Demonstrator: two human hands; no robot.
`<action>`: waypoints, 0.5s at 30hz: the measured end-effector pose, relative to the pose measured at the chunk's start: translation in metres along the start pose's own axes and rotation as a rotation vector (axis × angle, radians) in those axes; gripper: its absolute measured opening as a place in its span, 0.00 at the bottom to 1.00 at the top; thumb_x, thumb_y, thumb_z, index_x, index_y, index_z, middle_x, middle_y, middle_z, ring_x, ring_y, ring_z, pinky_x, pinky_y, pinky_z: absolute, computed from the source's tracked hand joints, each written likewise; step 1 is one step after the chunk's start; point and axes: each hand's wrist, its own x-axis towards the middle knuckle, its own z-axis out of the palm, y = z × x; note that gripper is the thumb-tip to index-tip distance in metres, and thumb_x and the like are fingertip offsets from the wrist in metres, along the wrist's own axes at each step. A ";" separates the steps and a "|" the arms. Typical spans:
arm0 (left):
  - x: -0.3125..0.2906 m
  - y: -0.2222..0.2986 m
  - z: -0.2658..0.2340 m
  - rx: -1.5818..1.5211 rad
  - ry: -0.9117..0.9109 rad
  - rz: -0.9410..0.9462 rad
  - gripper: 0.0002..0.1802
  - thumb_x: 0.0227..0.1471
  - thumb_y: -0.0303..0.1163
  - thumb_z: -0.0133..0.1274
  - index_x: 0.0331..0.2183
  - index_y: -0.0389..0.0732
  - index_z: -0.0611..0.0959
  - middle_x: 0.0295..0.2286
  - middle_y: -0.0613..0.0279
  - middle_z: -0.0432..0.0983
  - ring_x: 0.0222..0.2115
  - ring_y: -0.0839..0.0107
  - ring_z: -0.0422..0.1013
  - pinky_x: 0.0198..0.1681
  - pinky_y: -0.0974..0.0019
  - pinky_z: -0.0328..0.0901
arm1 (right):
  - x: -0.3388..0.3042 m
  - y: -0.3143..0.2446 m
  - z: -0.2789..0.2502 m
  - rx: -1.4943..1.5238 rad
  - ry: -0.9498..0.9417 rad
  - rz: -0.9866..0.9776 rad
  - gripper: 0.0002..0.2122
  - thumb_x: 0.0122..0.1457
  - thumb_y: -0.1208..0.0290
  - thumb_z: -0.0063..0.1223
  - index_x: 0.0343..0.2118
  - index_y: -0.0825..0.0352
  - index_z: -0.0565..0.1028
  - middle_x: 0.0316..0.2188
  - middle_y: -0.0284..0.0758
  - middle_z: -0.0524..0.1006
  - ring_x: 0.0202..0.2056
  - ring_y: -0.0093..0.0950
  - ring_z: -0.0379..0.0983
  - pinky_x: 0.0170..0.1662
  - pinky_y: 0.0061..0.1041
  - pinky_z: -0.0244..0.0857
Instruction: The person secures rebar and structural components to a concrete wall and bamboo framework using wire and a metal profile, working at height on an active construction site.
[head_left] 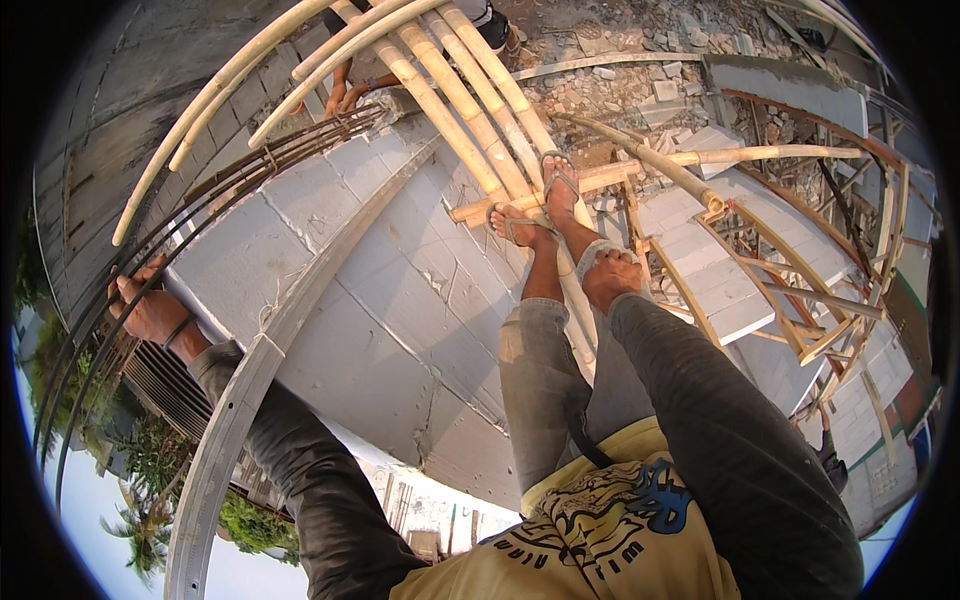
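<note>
At the left, my left hand [152, 312] is closed round thin dark steel reinforcing bars [235, 178], which run in a bundle along the outer edge of a grey block wall [330, 270]. My right hand [612, 278] lies at my right shin, its fingers curled over the rolled cuff of my trouser leg [606, 250]; the palm is hidden. My sandalled feet [540, 215] stand on bamboo poles [470, 110] lashed side by side, with a crosspiece under them. A long pale metal strip [285, 320] with holes curves over the wall beside my left arm.
Another person's hands [347, 97] are at the far end of the bars. Bamboo scaffolding [780, 270] and more block walls [690, 255] stand at the right. Broken rubble [620, 95] covers the ground far below. A corrugated roof [95, 130] lies at the left, trees [150, 460] beyond.
</note>
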 end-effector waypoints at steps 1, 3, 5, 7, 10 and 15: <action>-0.001 0.002 0.001 0.002 0.004 0.000 0.14 0.60 0.28 0.36 0.44 0.28 0.60 0.17 0.52 0.73 0.22 0.61 0.75 0.34 0.59 0.73 | 0.000 0.000 0.000 0.000 0.005 -0.007 0.20 0.54 0.64 0.41 0.50 0.64 0.70 0.49 0.40 0.69 0.51 0.37 0.65 0.50 0.39 0.61; -0.002 0.007 0.003 0.060 0.016 -0.011 0.15 0.60 0.29 0.37 0.44 0.27 0.60 0.17 0.53 0.73 0.23 0.61 0.75 0.34 0.61 0.73 | -0.002 0.001 -0.001 -0.001 0.015 -0.019 0.20 0.54 0.64 0.42 0.50 0.63 0.70 0.49 0.40 0.69 0.51 0.37 0.65 0.50 0.39 0.61; -0.004 0.011 0.005 0.091 0.047 -0.018 0.17 0.59 0.30 0.38 0.44 0.26 0.62 0.18 0.51 0.74 0.23 0.62 0.75 0.34 0.63 0.72 | -0.002 0.002 0.001 0.003 0.041 -0.034 0.20 0.54 0.63 0.42 0.50 0.63 0.70 0.49 0.40 0.70 0.51 0.37 0.65 0.50 0.39 0.61; -0.005 0.012 0.006 0.096 0.093 -0.023 0.19 0.58 0.32 0.41 0.45 0.25 0.65 0.21 0.47 0.75 0.24 0.62 0.75 0.32 0.66 0.70 | -0.002 0.003 0.003 0.003 0.058 -0.041 0.20 0.53 0.63 0.42 0.49 0.63 0.70 0.49 0.39 0.70 0.50 0.36 0.66 0.49 0.39 0.61; -0.006 0.010 0.009 0.072 0.080 -0.025 0.19 0.58 0.32 0.41 0.44 0.25 0.65 0.23 0.46 0.76 0.25 0.63 0.75 0.31 0.68 0.70 | -0.001 0.004 0.004 0.004 0.069 -0.040 0.20 0.53 0.63 0.42 0.49 0.63 0.70 0.48 0.39 0.70 0.50 0.37 0.66 0.49 0.40 0.61; -0.001 -0.002 -0.001 0.079 0.043 -0.002 0.16 0.59 0.31 0.38 0.43 0.27 0.61 0.21 0.45 0.77 0.25 0.61 0.76 0.36 0.63 0.71 | -0.010 0.002 -0.012 -0.005 0.021 -0.087 0.19 0.54 0.64 0.41 0.48 0.66 0.70 0.47 0.42 0.70 0.48 0.41 0.67 0.47 0.45 0.62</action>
